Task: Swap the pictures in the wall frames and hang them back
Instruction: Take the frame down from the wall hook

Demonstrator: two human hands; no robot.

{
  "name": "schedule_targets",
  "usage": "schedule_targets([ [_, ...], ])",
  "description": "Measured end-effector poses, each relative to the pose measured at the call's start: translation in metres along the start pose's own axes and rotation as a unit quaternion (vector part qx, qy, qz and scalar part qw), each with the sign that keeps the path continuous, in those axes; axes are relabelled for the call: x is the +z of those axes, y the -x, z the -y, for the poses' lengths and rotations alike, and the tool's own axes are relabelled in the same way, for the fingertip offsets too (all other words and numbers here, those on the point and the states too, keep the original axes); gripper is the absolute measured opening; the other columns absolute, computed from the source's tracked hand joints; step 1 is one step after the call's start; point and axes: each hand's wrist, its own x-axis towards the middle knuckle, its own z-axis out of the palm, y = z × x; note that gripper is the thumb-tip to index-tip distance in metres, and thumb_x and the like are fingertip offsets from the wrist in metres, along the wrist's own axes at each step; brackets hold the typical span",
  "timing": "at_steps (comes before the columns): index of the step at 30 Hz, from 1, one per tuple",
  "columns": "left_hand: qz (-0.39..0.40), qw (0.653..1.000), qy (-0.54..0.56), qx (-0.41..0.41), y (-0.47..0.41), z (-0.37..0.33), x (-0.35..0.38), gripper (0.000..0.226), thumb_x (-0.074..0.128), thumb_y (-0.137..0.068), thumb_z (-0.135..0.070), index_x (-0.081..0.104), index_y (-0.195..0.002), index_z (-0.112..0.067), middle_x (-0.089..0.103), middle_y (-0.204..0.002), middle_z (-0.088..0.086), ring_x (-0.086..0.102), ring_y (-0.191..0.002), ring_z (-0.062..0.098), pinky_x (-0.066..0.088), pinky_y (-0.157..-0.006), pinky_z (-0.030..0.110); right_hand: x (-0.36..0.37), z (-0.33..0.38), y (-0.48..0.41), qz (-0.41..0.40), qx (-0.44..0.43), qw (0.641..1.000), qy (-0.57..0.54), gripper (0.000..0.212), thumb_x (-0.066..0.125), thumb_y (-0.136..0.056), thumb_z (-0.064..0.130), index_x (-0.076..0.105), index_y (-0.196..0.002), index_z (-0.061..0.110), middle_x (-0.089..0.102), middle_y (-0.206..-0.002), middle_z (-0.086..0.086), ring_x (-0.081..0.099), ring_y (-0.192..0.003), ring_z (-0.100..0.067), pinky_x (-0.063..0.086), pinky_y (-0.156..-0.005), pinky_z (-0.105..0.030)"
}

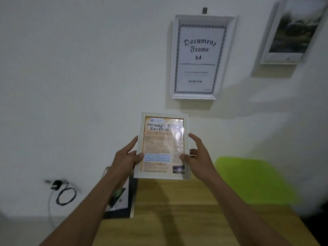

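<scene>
I hold the frame (162, 146) upright between my hands, left hand (126, 159) and right hand (197, 157) gripping its side edges.

**Body check: two bare arms**

On my feed I see only two arms and hands. The left hand (126, 159) and left forearm (92, 206) are bare right down to the bottom edge of view. The right hand (197, 158) and right forearm (236, 201) are bare too. One right finger shows a small pale glint, maybe a ring, but it's too blurred for me to call.
</scene>
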Motion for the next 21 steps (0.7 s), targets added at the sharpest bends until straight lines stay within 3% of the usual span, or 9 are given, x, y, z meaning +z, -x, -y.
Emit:
schedule_targets([
  [3,0.051,0.997,0.003,-0.055,0.007,0.041,0.003,0.078,0.057,-0.089,0.007,0.035,-0.142,-0.046,0.071,-0.113,0.004,0.071,-0.096,0.024,0.057,-0.084,0.048,0.014,-0.047,0.017,-0.006,0.071,0.997,-0.007,0.073,0.066,-0.090,0.001,0.037,-0.142,0.042,0.066,-0.093,-0.015,0.070,-0.069,-0.011,0.055,-0.057,-0.023],
  [6,0.052,0.996,-0.037,-0.068,0.009,0.078,0.005,0.081,0.058,-0.086,0.012,0.038,-0.141,-0.044,0.071,-0.102,0.000,0.070,-0.088,0.019,0.059,-0.078,0.039,0.029,-0.093,0.029,-0.010,0.137,0.991,-0.005,0.069,0.065,-0.090,0.002,0.039,-0.143,0.038,0.064,-0.104,-0.024,0.071,-0.073,-0.025,0.058,-0.058,-0.031],
  [8,0.045,0.995,-0.046,-0.079,0.009,0.099,0.007,0.079,0.062,-0.085,0.009,0.041,-0.142,-0.040,0.073,-0.105,-0.007,0.071,-0.096,0.017,0.059,-0.081,0.040,0.039,-0.118,0.034,0.000,0.188,0.982,-0.031,0.060,0.061,-0.093,-0.001,0.044,-0.142,0.029,0.063,-0.113,-0.018,0.073,-0.072,-0.026,0.061,-0.062,-0.039],
  [10,0.038,0.994,-0.063,-0.079,0.011,0.114,0.010,0.073,0.064,-0.085,0.006,0.043,-0.142,-0.034,0.072,-0.112,-0.003,0.071,-0.098,0.018,0.059,-0.083,0.042,0.050,-0.136,0.037,0.010,0.213,0.976,-0.036,0.048,0.058,-0.095,0.001,0.051,-0.138,0.020,0.063,-0.122,-0.010,0.074,-0.076,-0.022,0.062,-0.067,-0.041],
  [15,0.068,0.990,-0.113,-0.057,0.023,0.134,0.034,0.064,0.062,-0.087,0.007,0.047,-0.143,-0.021,0.068,-0.120,0.001,0.070,-0.098,0.015,0.059,-0.085,0.040,0.067,-0.146,0.036,0.069,0.221,0.973,-0.009,0.037,0.054,-0.100,0.025,0.057,-0.136,0.013,0.063,-0.127,0.000,0.062,-0.112,-0.018,0.052,-0.098,-0.039],
  [18,0.089,0.987,-0.122,-0.047,0.028,0.143,0.050,0.065,0.063,-0.085,0.008,0.048,-0.141,-0.024,0.069,-0.113,-0.006,0.071,-0.093,0.007,0.059,-0.076,0.026,0.071,-0.133,0.032,0.081,0.233,0.968,-0.041,0.053,0.050,-0.099,0.048,0.041,-0.147,0.027,0.057,-0.132,0.006,0.058,-0.116,-0.018,0.050,-0.099,-0.043],
  [21,0.115,0.984,-0.134,-0.023,0.032,0.150,0.065,0.069,0.067,-0.082,0.006,0.048,-0.141,-0.024,0.066,-0.120,-0.006,0.065,-0.103,-0.002,0.053,-0.084,0.016,0.070,-0.131,0.029,0.079,0.243,0.962,-0.093,0.069,0.055,-0.091,0.061,0.024,-0.149,0.044,0.054,-0.132,0.010,0.060,-0.114,-0.018,0.054,-0.091,-0.050],
])
